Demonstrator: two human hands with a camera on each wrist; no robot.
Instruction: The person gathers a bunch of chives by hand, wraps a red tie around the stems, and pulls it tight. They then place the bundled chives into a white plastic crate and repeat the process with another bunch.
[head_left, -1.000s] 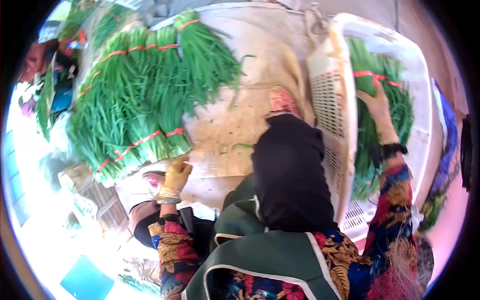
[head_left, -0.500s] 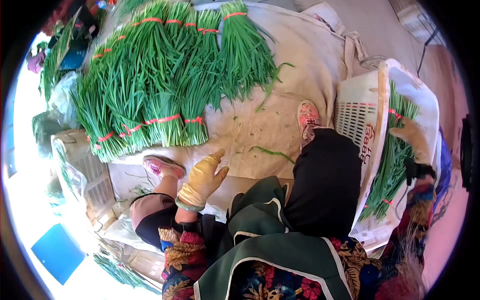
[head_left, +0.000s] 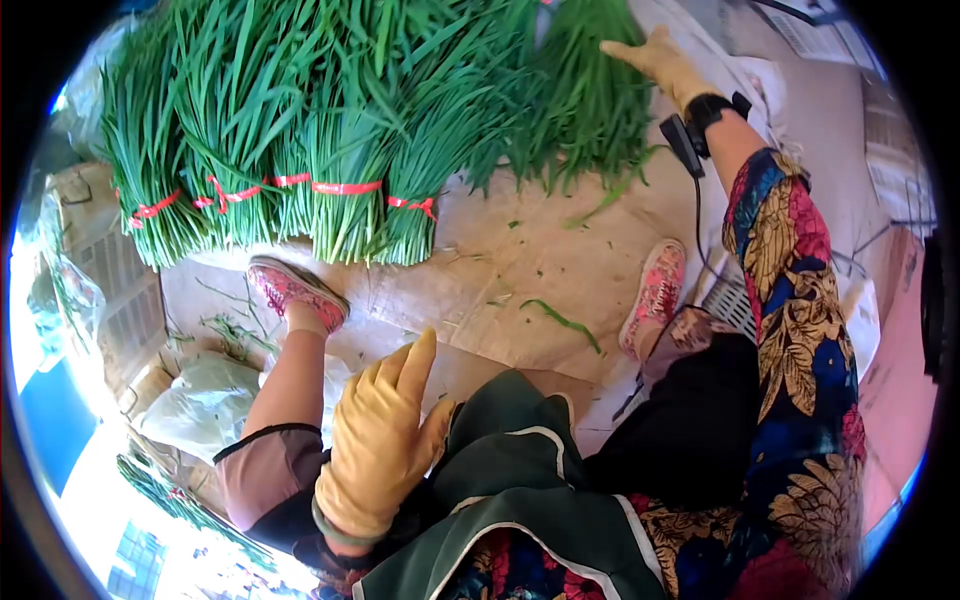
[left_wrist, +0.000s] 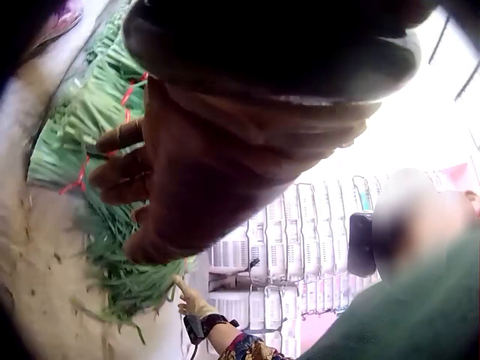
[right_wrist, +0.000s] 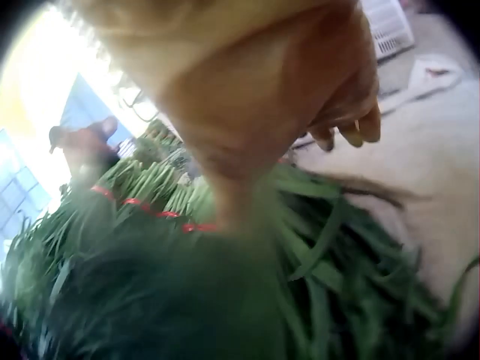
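Note:
Bundles of garlic chives (head_left: 345, 150), bound with red ties, lie in rows on a tan cloth (head_left: 480, 270). At the right end of the row is a bundle (head_left: 590, 110) with leaves spread toward me. My gloved right hand (head_left: 660, 65) reaches over this bundle, thumb and fingers spread. In the right wrist view the hand (right_wrist: 255, 90) is close above the leaves, its thumb overlapping them. My gloved left hand (head_left: 380, 435) is raised in front of the green apron (head_left: 510, 420), holding nothing, fingers extended.
My feet in pink shoes (head_left: 300, 292) stand apart at the cloth's near side. A crate (head_left: 120, 280) and clear plastic bags (head_left: 205, 405) are at the left. Loose leaves (head_left: 565, 325) lie on the cloth. Stacked white crates (left_wrist: 281, 232) show in the left wrist view.
My right hand has left the chives in the white crate and swung left and forward to the right-end bundle. My left hand has risen closer to my body. The head view has shifted.

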